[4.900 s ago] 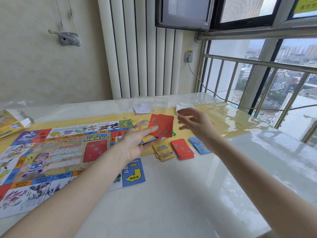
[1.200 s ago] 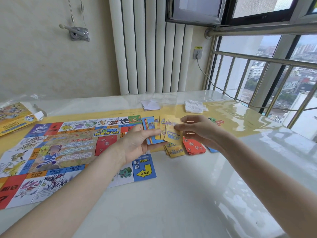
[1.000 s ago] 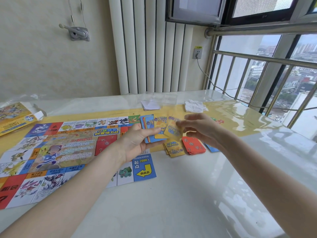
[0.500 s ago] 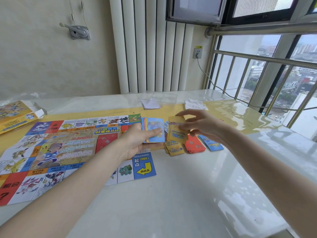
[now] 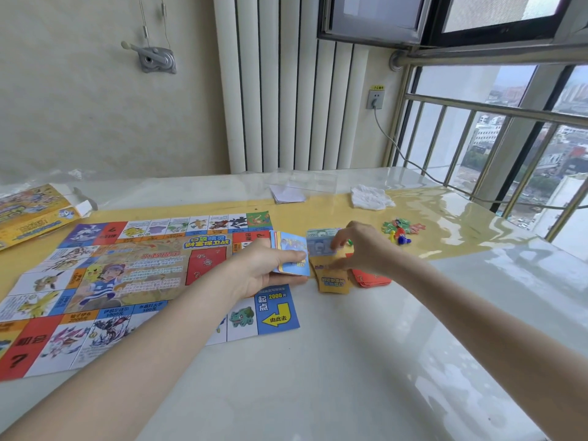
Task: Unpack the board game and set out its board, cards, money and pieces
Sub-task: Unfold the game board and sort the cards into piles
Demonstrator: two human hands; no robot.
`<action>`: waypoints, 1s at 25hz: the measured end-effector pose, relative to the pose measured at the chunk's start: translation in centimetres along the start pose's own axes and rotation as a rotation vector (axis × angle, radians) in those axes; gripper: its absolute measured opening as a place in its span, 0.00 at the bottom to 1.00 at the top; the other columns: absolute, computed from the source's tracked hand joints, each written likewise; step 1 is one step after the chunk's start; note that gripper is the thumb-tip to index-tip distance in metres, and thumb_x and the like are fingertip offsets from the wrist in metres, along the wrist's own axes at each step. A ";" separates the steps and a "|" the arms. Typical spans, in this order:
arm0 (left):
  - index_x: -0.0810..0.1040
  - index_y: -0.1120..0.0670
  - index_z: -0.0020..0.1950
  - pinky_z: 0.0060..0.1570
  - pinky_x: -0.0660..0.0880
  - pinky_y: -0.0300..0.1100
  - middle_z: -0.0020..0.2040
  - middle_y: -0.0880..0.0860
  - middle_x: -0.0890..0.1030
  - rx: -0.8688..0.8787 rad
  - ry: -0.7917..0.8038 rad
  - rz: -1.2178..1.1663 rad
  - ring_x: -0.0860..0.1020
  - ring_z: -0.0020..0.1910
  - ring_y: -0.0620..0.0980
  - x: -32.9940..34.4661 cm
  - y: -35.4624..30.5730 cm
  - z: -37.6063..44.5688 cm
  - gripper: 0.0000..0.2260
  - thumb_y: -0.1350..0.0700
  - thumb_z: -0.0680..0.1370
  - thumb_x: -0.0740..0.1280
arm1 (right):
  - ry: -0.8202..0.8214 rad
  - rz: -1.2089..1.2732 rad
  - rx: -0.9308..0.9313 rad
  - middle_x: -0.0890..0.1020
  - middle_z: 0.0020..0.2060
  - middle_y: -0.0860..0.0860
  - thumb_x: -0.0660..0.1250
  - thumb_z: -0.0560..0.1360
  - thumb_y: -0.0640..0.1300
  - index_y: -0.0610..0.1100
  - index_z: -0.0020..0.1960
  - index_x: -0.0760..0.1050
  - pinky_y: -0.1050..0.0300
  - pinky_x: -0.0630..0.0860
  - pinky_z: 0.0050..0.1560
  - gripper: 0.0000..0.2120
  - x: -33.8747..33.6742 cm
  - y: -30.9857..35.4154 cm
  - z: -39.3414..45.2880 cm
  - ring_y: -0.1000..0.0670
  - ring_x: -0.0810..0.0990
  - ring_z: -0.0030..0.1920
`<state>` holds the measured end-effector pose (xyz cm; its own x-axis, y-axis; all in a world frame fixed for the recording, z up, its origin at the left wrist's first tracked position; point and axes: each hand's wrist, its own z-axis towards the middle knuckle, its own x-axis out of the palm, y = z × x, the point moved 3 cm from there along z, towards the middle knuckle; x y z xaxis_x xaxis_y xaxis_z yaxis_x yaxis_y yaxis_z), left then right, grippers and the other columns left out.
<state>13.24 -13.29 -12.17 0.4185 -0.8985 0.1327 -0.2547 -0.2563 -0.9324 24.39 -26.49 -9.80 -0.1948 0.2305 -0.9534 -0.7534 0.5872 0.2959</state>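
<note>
Clamped between thumb and fingers, my left hand [image 5: 269,270] holds a small stack of blue-faced cards [image 5: 294,257] just above the game board's near right corner. Over on my right hand [image 5: 366,249], the fingers curl down onto a pale banknote-like card [image 5: 319,243], pinching its edge while it sits partly over the yellow card pile [image 5: 332,280] on the table [image 5: 350,377]. Just right of that yellow pile lies a red card pile [image 5: 370,278], its far end hidden under my wrist.

Spread flat on the table's left half is the game board [image 5: 127,281], its blue start square with a yellow arrow [image 5: 276,308] nearest me. Beyond my right hand, small coloured playing pieces [image 5: 401,232] are scattered on the glossy yellow surface. Farther back sit a crumpled white cloth [image 5: 370,197], folded white paper [image 5: 288,194], and at the far left the opened yellow game box [image 5: 28,214].
</note>
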 end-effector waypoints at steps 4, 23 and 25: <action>0.76 0.62 0.49 0.34 0.81 0.46 0.45 0.59 0.81 -0.013 -0.001 -0.020 0.81 0.41 0.54 -0.1 0.0 0.6 0.06 0.68 0.73 0.68 | 0.273 -0.044 -0.139 0.74 0.58 0.56 0.74 0.67 0.55 0.53 0.64 0.70 0.62 0.70 0.53 0.28 -0.8 -0.1 -0.6 0.55 0.71 0.57; 0.78 0.57 0.46 0.34 0.81 0.43 0.38 0.54 0.83 0.122 -0.008 -0.056 0.82 0.34 0.49 0.0 -0.9 1.1 0.05 0.65 0.74 0.68 | -0.088 0.512 -0.070 0.82 0.37 0.46 0.68 0.74 0.41 0.36 0.48 0.79 0.65 0.75 0.37 0.07 -4.5 0.8 0.6 0.54 0.79 0.35; 0.79 0.56 0.47 0.32 0.81 0.41 0.36 0.52 0.84 0.167 0.034 -0.004 0.83 0.33 0.47 1.0 -0.8 0.9 0.05 0.64 0.73 0.70 | 0.007 0.691 0.019 0.81 0.37 0.45 0.68 0.73 0.44 0.35 0.48 0.78 0.60 0.74 0.37 0.11 -3.3 1.3 0.3 0.52 0.77 0.35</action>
<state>14.67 -13.62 -11.61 0.3885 -0.9099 0.1455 -0.1033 -0.1999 -0.9744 24.23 -26.23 -6.28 -0.6305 0.5515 -0.5463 -0.4439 0.3212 0.8366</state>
